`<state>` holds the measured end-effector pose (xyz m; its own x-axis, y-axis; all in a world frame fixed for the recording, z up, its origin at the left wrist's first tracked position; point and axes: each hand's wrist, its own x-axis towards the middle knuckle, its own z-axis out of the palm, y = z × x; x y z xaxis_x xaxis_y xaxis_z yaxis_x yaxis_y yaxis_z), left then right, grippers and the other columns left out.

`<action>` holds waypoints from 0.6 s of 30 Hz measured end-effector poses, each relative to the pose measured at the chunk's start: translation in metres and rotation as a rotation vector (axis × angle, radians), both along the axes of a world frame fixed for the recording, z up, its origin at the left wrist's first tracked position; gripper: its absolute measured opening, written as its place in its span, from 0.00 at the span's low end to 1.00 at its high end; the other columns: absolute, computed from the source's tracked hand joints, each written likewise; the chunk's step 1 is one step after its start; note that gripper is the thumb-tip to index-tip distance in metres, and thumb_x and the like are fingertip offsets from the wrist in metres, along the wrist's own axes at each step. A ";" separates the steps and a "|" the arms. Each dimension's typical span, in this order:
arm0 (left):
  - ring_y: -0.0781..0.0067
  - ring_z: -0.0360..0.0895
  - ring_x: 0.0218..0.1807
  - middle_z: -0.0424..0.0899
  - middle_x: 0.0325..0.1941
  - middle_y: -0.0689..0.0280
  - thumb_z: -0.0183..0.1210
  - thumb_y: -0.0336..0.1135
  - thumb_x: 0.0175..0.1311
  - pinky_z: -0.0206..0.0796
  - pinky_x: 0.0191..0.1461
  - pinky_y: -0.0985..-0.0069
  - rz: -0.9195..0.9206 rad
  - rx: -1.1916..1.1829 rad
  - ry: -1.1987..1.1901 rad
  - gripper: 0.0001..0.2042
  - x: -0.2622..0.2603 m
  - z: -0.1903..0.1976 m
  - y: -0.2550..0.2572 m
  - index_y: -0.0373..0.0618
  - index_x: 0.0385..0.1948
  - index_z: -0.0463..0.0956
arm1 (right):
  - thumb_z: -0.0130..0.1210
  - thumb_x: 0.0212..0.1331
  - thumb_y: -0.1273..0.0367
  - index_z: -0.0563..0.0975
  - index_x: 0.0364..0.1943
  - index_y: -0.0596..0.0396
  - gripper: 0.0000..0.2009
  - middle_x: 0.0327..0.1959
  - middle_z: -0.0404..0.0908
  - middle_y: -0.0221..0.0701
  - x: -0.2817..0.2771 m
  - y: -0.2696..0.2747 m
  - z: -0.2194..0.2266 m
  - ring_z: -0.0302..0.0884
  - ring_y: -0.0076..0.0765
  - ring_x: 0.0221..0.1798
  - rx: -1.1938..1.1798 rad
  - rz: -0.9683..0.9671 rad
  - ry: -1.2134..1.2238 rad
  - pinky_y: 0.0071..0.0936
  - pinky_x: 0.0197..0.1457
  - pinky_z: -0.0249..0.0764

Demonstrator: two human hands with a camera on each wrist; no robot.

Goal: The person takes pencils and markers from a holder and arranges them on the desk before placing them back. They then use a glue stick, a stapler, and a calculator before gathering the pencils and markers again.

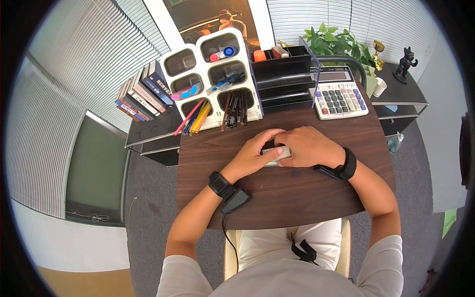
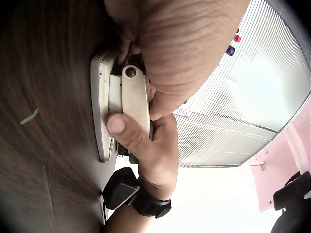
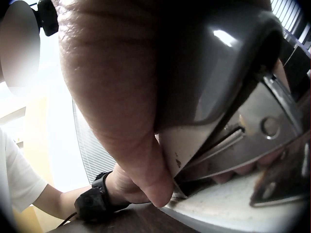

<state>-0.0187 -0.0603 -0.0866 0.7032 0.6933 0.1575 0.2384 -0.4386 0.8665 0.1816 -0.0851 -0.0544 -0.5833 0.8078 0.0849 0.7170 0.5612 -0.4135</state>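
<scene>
A stapler, with a pale base and metal parts, sits on the desk between both hands. From the left, the left hand holds it, its thumb along the side. The right hand is curled over its right end, hiding much of it. In the left wrist view the stapler shows a pale arm with a round pivot; the right hand has its thumb against it. The right wrist view shows the stapler's grey cover and metal channel above the base, beside the large, near right hand.
Behind the hands, a white organizer holds pens and pencils, beside a black tray rack. A calculator lies at the desk's back right. Books stand at the left, and a plant at the back right.
</scene>
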 end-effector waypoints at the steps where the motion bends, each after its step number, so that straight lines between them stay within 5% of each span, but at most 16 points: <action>1: 0.67 0.70 0.62 0.74 0.60 0.59 0.55 0.42 0.66 0.59 0.66 0.70 -0.001 0.001 -0.002 0.24 0.000 0.000 0.000 0.43 0.62 0.65 | 0.64 0.44 0.58 0.76 0.33 0.54 0.17 0.25 0.80 0.41 0.000 0.000 0.000 0.79 0.53 0.32 -0.003 -0.002 0.001 0.43 0.36 0.73; 18: 0.66 0.69 0.63 0.74 0.60 0.58 0.55 0.41 0.66 0.58 0.66 0.69 -0.003 0.002 -0.001 0.24 0.000 0.003 -0.001 0.43 0.62 0.65 | 0.64 0.44 0.58 0.77 0.34 0.54 0.18 0.26 0.80 0.42 0.000 0.000 0.003 0.78 0.54 0.33 -0.032 -0.002 -0.018 0.44 0.37 0.72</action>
